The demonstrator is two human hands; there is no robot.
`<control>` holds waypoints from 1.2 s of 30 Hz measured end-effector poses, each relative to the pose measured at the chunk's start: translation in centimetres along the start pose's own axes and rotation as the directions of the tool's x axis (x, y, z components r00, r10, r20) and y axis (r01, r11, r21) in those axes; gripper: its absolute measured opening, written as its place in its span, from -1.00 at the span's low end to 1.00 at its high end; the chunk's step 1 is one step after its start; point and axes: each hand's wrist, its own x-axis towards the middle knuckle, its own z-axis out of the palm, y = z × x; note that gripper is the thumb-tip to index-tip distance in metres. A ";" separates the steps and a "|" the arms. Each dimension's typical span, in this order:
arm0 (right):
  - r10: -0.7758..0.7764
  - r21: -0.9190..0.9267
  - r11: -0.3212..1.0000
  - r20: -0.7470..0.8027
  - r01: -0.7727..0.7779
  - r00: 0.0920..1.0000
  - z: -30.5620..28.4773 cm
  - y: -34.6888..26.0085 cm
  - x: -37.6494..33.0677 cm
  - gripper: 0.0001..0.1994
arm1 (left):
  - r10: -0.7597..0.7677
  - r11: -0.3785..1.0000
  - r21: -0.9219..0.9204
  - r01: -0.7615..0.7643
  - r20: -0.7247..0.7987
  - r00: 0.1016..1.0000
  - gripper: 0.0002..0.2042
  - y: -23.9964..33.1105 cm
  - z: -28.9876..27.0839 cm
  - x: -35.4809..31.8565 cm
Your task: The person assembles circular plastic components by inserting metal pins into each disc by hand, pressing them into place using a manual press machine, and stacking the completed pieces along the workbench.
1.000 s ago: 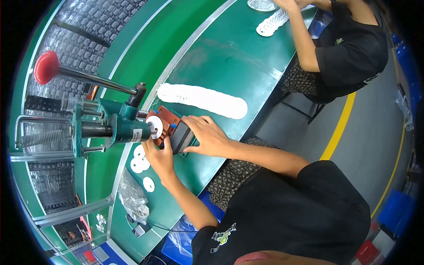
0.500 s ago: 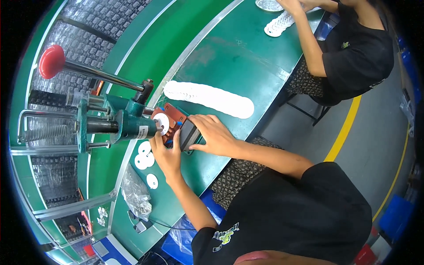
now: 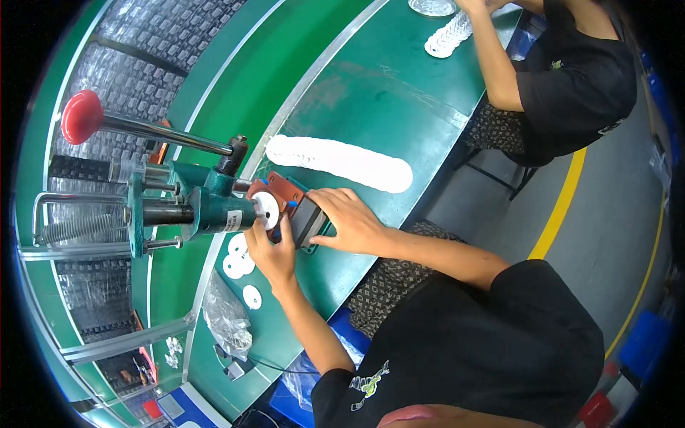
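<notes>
A round white disc (image 3: pixel 267 207) with a small centre hole stands in a reddish-brown fixture (image 3: pixel 287 187), under the ram of a green hand press (image 3: pixel 217 202). My left hand (image 3: pixel 273 257) is at the disc's near edge, finger and thumb closed about its lower rim; the exact contact is partly hidden. My right hand (image 3: pixel 351 222) grips the dark grey block (image 3: pixel 307 220) at the fixture's right side, fingers over the far end and thumb at the near end. The press lever with its red knob (image 3: pixel 82 117) points left, touched by neither hand.
A long overlapping row of white discs (image 3: pixel 342 162) lies on the green table (image 3: pixel 357 93). Several loose discs (image 3: pixel 238 265) and a clear plastic bag (image 3: pixel 225 317) lie nearer left. A co-worker (image 3: pixel 571 85) sits at far right beside more stacked discs (image 3: pixel 444 43).
The view has shifted slightly. The white disc sits a little lower and shows more of its face, with my left hand still against it. My right hand keeps its place on the block.
</notes>
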 end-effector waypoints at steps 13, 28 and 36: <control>0.095 0.284 0.949 0.166 -0.139 0.982 -7.1 -2.0 -5.8 -0.43 | -0.422 -0.225 -0.735 0.639 0.665 0.616 -0.64 13.1 1.3 -10.6; 0.290 -0.337 0.892 -0.089 -0.302 0.953 -7.9 3.9 -3.3 -0.20 | 0.033 0.999 0.026 -0.044 0.324 0.946 -0.47 8.1 7.9 13.8; 0.129 -0.387 0.908 -0.107 -0.161 0.986 -5.5 3.6 -0.2 -0.09 | -0.462 0.872 0.416 0.258 0.528 0.712 -0.09 2.4 13.8 15.4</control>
